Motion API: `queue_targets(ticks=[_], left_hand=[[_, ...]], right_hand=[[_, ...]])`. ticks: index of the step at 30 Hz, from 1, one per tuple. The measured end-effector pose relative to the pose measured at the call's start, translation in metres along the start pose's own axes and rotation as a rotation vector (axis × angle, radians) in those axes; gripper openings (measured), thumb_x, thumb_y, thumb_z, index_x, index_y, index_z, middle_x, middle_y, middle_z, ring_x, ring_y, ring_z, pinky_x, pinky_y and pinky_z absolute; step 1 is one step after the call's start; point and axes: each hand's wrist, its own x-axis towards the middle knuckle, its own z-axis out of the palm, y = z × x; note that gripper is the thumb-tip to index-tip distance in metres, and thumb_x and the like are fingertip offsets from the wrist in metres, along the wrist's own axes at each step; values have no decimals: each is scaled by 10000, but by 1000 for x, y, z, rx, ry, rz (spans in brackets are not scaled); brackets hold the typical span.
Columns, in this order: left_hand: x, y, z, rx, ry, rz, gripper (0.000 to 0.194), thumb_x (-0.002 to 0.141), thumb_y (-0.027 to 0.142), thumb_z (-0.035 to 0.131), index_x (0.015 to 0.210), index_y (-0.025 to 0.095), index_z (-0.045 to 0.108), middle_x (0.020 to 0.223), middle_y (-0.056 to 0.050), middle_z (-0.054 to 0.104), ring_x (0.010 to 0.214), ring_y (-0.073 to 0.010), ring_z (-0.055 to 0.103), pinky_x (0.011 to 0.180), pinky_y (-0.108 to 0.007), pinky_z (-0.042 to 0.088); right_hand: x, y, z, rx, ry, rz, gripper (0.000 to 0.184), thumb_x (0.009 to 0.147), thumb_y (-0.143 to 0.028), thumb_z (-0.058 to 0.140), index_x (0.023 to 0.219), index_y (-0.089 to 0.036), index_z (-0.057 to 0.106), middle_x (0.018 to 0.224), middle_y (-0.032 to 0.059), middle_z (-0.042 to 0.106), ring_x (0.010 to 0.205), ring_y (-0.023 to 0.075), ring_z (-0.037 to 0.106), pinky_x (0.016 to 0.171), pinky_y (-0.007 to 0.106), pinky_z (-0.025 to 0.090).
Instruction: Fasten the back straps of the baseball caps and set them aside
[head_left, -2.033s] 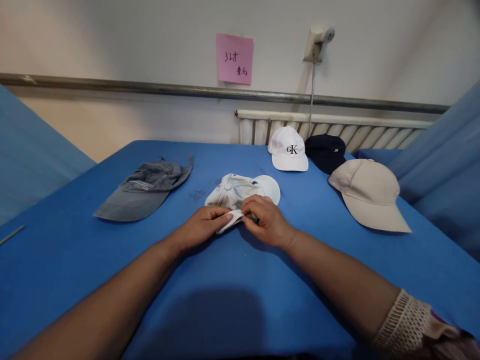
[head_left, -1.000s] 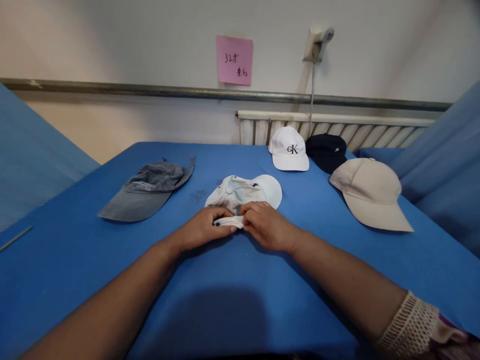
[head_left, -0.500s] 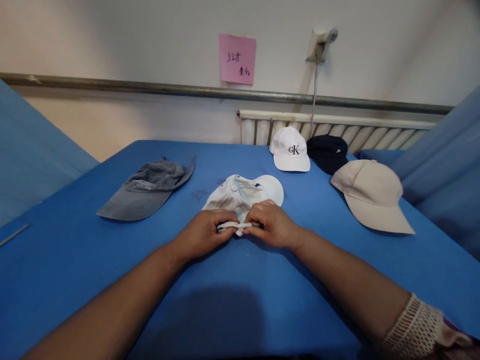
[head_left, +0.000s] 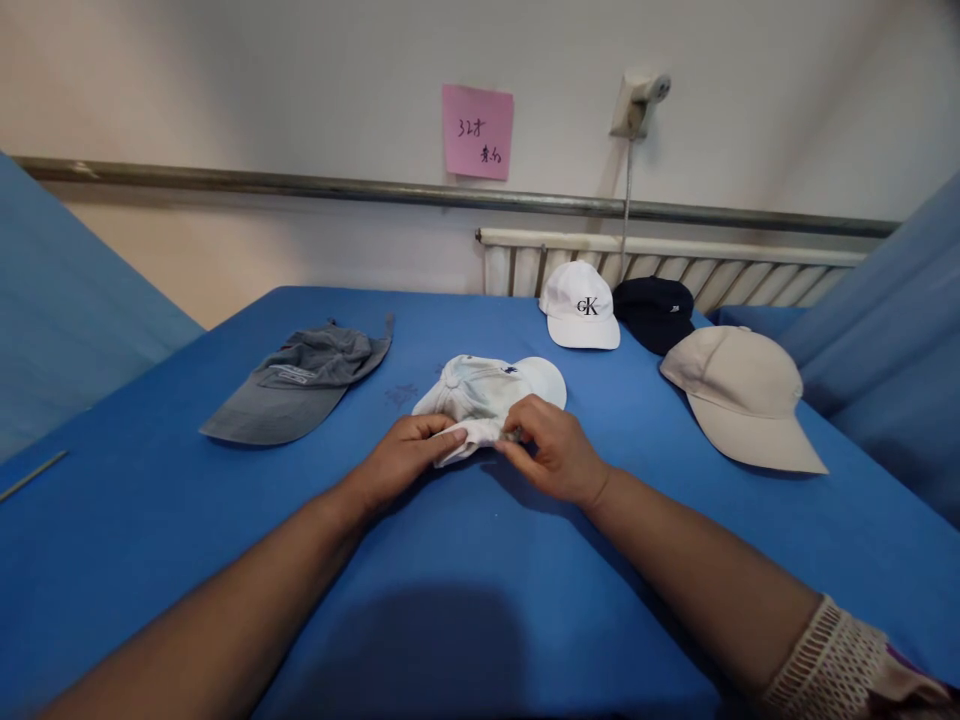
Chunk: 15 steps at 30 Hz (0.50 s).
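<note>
Drawn a little apart since half a second ago, the left hand [head_left: 401, 455] and the right hand [head_left: 555, 450] no longer almost meet at the thumbs, and the back band of the pale cap [head_left: 480, 385] shows as a wider strip between them. From my remote view, I see the left hand clamped on that band between thumb and fingers, while the right hand nips its other side with curled fingertips that hide the detail from me. The pale cap lies mid-table on the blue cloth [head_left: 585, 600], brim to the right, its dark blue emblem too small for me to name. Toward the far right, the white cap [head_left: 580, 305] carries black letters: I read a large K with a smaller G or C on its left. Just beside it, the navy cap [head_left: 654, 312] has a small white mark I cannot read; nearer, the beige cap [head_left: 742, 395] bears a faint one. On the left, pale lettering on the grey cap [head_left: 300, 385] is too blurred to spell. High on the wall, the pink note [head_left: 478, 132] reads "32", then handwritten characters I cannot make out surely.
</note>
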Motion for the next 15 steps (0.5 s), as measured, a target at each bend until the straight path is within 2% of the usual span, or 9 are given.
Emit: queue_targets(ticks=[4,9,15], left_hand=[[1,1,2,-54,3,-48,412,771,516,650,597,169,513,557,43,379,516,-92,304,466,-247,239],[5,0,4,-61,5,-68,418,753,514,669,574,161,532,518,46,373,492,-82,295,457,-245,204],[12,3,4,-67,-13,-122,441,737,514,684,543,168,491,474,51,379,450,-73,292,436,-235,191]], right_hand=[[3,-9,10,-133,-33,-1,199,889,-380,610,928,-194,551,893,68,603,795,212,539,705,334,411],[8,-13,18,-276,-11,13,51,873,-216,529,878,-181,566,860,89,617,830,239,544,733,362,391],[9,-9,9,-291,57,-8,111,906,-179,495,845,-178,588,830,63,625,832,211,565,750,352,369]])
